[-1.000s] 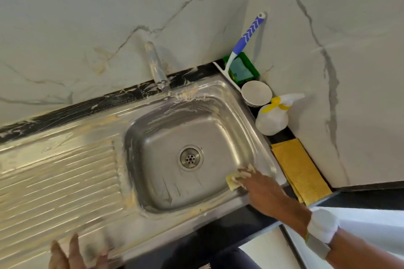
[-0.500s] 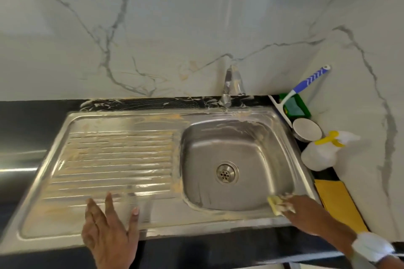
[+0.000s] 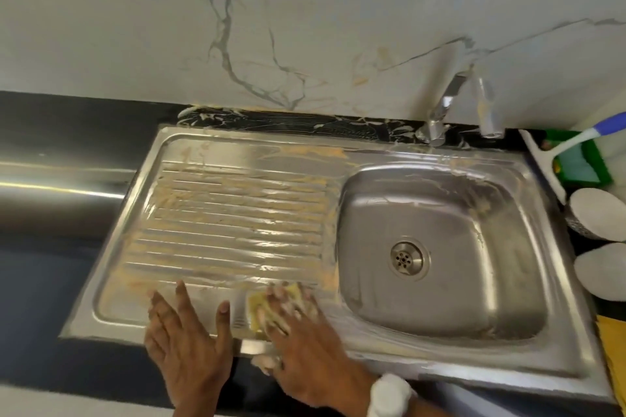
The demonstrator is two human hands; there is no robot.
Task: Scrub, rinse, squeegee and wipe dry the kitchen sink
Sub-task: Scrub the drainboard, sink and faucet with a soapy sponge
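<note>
A stainless steel sink (image 3: 528, 342) with a ribbed drainboard (image 3: 237, 213) on its left is smeared with soapy, yellowish streaks. My right hand (image 3: 301, 338), covered in suds, presses a yellow sponge (image 3: 257, 306) flat on the front rim between drainboard and basin. My left hand (image 3: 189, 349) lies flat with spread fingers on the front edge of the drainboard, just left of the sponge. The drain (image 3: 408, 259) sits in the middle of the basin. A blue-and-white squeegee (image 3: 555, 159) leans at the back right corner.
The tap (image 3: 440, 112) stands behind the basin. At the right edge are a green holder (image 3: 589, 166), a white bowl (image 3: 599, 218), a white spray bottle (image 3: 603, 276) and a yellow cloth (image 3: 614, 345). Black countertop (image 3: 50, 264) surrounds the sink.
My right hand has slid the sponge left along the front rim, from the basin's front right corner to beside the drainboard. The view has shifted left. My left hand stays on the front edge.
</note>
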